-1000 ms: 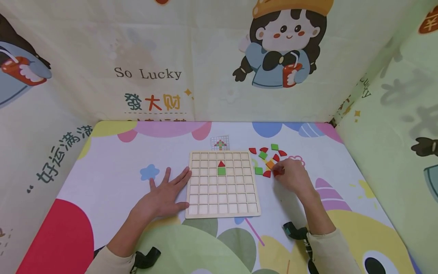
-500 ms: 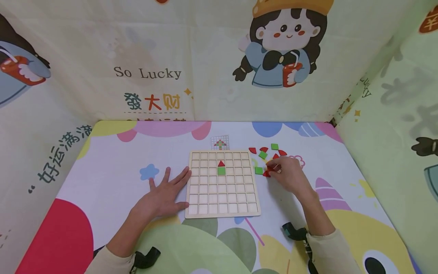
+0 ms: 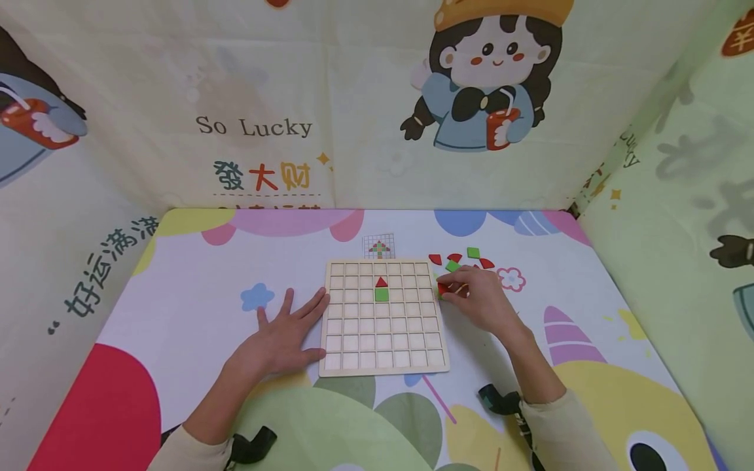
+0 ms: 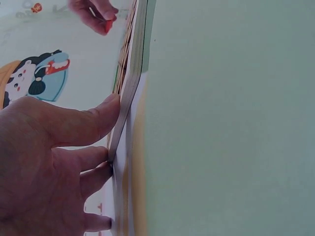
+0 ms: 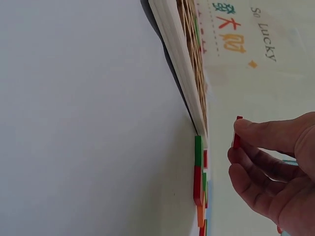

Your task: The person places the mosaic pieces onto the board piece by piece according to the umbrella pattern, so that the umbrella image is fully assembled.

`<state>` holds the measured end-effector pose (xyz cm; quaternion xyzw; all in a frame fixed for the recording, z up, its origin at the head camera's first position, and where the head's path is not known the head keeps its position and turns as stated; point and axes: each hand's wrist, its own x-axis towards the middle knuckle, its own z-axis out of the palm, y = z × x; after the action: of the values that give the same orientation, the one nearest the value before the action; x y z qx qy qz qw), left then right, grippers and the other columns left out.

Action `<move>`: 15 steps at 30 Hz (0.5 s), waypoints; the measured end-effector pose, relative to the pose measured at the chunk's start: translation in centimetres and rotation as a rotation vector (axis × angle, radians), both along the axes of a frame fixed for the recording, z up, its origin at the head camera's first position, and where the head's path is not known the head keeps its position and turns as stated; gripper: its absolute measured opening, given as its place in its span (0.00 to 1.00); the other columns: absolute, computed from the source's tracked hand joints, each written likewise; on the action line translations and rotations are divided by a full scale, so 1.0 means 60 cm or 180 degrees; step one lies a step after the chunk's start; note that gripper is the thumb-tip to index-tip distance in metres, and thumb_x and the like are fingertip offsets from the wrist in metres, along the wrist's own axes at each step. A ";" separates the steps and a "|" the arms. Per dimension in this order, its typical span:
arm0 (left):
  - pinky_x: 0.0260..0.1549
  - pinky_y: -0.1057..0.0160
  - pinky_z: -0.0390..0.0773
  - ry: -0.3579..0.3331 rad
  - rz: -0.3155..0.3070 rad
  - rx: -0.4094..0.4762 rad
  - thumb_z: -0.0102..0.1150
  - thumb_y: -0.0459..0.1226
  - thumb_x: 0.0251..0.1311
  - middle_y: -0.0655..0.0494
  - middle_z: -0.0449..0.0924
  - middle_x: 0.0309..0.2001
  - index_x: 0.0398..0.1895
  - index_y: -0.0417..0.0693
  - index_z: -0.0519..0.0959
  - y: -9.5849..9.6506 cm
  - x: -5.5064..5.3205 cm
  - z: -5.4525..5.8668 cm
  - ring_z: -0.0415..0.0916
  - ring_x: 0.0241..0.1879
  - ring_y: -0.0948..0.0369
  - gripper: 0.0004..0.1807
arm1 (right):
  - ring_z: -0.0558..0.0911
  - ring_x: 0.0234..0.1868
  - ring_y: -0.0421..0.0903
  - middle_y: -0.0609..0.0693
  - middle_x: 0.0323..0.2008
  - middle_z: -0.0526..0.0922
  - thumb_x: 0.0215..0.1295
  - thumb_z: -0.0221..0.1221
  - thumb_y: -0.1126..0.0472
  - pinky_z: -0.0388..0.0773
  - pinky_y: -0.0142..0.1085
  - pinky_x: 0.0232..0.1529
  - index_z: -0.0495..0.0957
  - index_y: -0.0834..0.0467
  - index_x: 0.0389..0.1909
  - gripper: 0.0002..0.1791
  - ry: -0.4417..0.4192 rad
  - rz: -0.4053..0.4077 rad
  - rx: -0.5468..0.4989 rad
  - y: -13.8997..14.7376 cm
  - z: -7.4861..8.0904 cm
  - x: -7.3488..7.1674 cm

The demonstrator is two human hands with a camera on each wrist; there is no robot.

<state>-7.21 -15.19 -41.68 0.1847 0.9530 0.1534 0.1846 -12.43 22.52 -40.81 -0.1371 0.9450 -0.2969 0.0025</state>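
While a small patterned card (image 3: 379,247) lies between the far edges of the tabletop (image 3: 200,275) and the wooden board (image 3: 383,327), loose green and red pieces (image 3: 473,252) scatter off the board's far right corner, partly hidden behind the right hand (image 3: 480,297). That hand pinches a thin red piece (image 5: 237,132) beside the board's right edge. Spread, straight fingers of the left hand (image 3: 288,335) touch its left edge; a red triangle (image 3: 381,282) and green square (image 3: 381,295) fill neighbouring compartments.
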 end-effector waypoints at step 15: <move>0.60 0.11 0.44 0.0006 0.0018 -0.0024 0.66 0.52 0.65 0.59 0.45 0.86 0.86 0.55 0.50 0.002 0.002 0.002 0.37 0.81 0.29 0.51 | 0.84 0.38 0.45 0.49 0.40 0.89 0.59 0.75 0.65 0.85 0.40 0.43 0.89 0.60 0.51 0.18 -0.0164 0.0233 0.0029 -0.059 0.009 -0.012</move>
<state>-7.09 -15.09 -41.54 0.1814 0.9543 0.1502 0.1840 -13.17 19.00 -40.28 -0.1639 0.9403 -0.2957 0.0384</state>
